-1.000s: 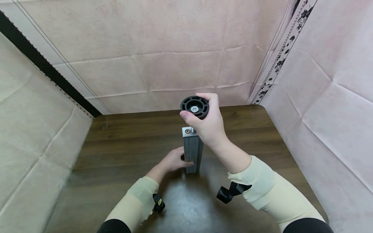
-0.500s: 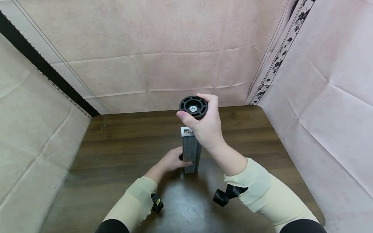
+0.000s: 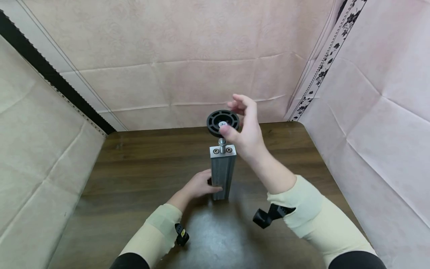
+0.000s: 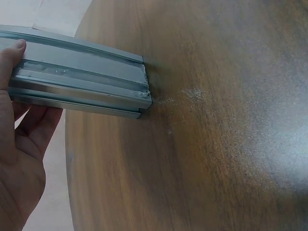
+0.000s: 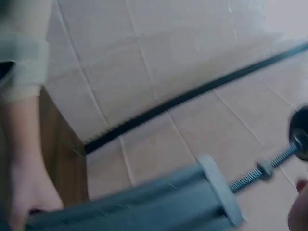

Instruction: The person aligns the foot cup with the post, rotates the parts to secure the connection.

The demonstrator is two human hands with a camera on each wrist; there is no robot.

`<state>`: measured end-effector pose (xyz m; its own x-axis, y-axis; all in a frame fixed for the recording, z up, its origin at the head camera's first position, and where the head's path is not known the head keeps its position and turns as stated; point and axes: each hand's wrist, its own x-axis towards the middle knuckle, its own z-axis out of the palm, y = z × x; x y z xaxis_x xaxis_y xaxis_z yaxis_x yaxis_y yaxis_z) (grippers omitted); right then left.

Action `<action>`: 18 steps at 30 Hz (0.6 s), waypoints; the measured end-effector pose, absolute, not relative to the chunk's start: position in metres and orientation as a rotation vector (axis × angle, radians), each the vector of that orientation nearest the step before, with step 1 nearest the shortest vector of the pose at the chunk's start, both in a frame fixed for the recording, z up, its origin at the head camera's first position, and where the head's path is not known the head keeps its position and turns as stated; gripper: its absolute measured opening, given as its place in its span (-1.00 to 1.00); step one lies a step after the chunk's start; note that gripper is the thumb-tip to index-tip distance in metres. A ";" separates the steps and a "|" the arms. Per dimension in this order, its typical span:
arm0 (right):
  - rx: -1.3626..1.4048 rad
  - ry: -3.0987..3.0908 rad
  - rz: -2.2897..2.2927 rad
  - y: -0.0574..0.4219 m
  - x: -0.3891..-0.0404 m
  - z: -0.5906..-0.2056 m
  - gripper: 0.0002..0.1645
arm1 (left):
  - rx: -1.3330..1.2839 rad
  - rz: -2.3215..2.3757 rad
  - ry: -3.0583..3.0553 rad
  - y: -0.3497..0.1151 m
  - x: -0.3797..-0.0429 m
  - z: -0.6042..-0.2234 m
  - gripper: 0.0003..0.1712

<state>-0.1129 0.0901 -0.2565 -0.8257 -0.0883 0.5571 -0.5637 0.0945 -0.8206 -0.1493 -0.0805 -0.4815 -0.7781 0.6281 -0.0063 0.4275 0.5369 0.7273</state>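
Note:
An aluminium profile point(image 3: 222, 175) stands upright on the wooden table, topped by a bolted end plate point(image 3: 231, 150). From the plate rises a threaded rod point(image 5: 248, 181) with a nut point(image 5: 264, 167), carrying a round black levelling foot point(image 3: 215, 120). My left hand point(image 3: 200, 184) grips the profile low down, thumb across its near face; in the left wrist view its fingers go round behind the profile point(image 4: 82, 72). My right hand point(image 3: 247, 129) is beside the foot with spread, loosely bent fingers; its thumb overlaps the foot's near edge, and I cannot tell whether it touches.
The brown wooden table point(image 3: 141, 164) has rounded corners. Pale cloth hangs point(image 3: 188, 82) enclose it at the back and on both sides. Some light crumbs point(image 4: 194, 94) lie on the wood near the profile's base.
My right hand has loosened from around the black foot and shifted slightly right, its fingers now spread. The rod and nut have come into sight. The left hand keeps its hold.

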 end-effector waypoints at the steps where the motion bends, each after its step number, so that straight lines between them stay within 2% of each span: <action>1: 0.724 -1.995 1.845 0.094 -0.118 -0.254 0.42 | 0.884 1.069 2.512 -0.080 -0.149 -0.482 -0.44; 6: 1.155 -1.901 2.254 0.113 -0.146 -0.247 0.43 | 0.891 1.020 2.521 -0.080 -0.149 -0.482 -0.44; 9: 1.339 -1.967 2.287 0.119 -0.156 -0.245 0.43 | 0.884 1.013 2.518 -0.081 -0.149 -0.481 -0.43; 14: 1.541 -2.107 2.244 0.121 -0.163 -0.243 0.41 | 0.851 1.016 2.509 -0.082 -0.148 -0.479 -0.41; 18: 1.643 -2.139 2.290 0.123 -0.165 -0.243 0.32 | 0.835 1.022 2.496 -0.081 -0.149 -0.478 -0.37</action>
